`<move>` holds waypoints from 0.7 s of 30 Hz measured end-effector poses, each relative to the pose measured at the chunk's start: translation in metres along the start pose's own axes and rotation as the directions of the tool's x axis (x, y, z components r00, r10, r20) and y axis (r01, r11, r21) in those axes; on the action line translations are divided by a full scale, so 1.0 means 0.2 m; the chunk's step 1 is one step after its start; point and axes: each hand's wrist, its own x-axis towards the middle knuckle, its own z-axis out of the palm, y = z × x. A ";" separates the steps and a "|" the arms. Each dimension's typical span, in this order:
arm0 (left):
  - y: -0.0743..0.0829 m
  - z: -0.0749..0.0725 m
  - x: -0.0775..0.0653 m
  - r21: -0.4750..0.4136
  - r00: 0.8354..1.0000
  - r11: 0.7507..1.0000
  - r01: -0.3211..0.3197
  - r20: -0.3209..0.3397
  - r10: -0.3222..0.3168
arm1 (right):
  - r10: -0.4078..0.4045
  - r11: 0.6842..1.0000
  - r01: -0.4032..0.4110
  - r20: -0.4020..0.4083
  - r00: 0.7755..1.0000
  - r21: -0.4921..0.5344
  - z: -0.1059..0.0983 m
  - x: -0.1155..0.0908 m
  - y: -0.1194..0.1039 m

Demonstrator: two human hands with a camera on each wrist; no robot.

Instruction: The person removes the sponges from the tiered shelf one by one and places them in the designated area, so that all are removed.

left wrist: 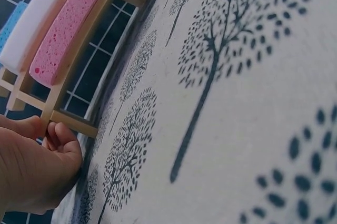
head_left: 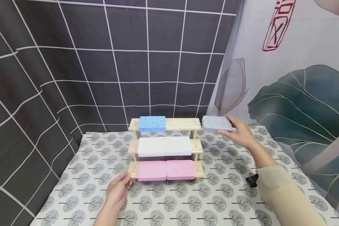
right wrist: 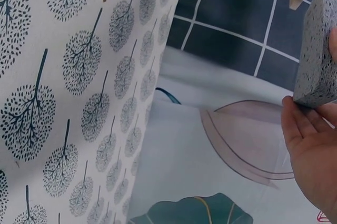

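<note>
A three-step wooden rack (head_left: 196,146) stands on the patterned cloth. My left hand (head_left: 118,190) pinches the left end of its lowest step between thumb and fingers; the left wrist view shows this hand (left wrist: 39,161) at the step's end. My right hand (head_left: 241,133) holds a grey sponge (head_left: 216,123) by its right side, just right of the top step. In the right wrist view the grey sponge (right wrist: 316,50) is tilted near the rack's end. A blue sponge (head_left: 152,123) lies on the top step's left part, beside bare wood.
Two white sponge blocks (head_left: 151,147) sit side by side on the middle step, and two pink sponges (head_left: 152,171) on the lowest. Behind the rack hangs a dark gridded sheet (head_left: 130,67); a leaf-printed curtain (head_left: 254,40) hangs at the right. Tree-printed cloth (head_left: 169,216) covers the table.
</note>
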 end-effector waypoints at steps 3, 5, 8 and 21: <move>0.00 0.00 0.00 -0.002 1.000 1.000 0.004 -0.006 -0.004 | 0.002 1.000 -0.002 0.007 1.000 -0.008 -0.01 -0.01 0.01; 0.00 0.00 0.00 -0.002 1.000 1.000 0.004 -0.006 -0.004 | 0.006 1.000 -0.006 0.012 1.000 -0.009 -0.01 -0.02 0.02; 0.00 0.00 0.00 -0.001 1.000 1.000 0.007 -0.001 -0.007 | 0.007 1.000 -0.007 0.020 1.000 0.003 -0.01 -0.03 0.05; 0.01 0.00 -0.01 0.005 1.000 1.000 0.014 0.006 -0.014 | 0.053 0.996 -0.059 0.084 0.995 0.061 0.10 -0.07 0.15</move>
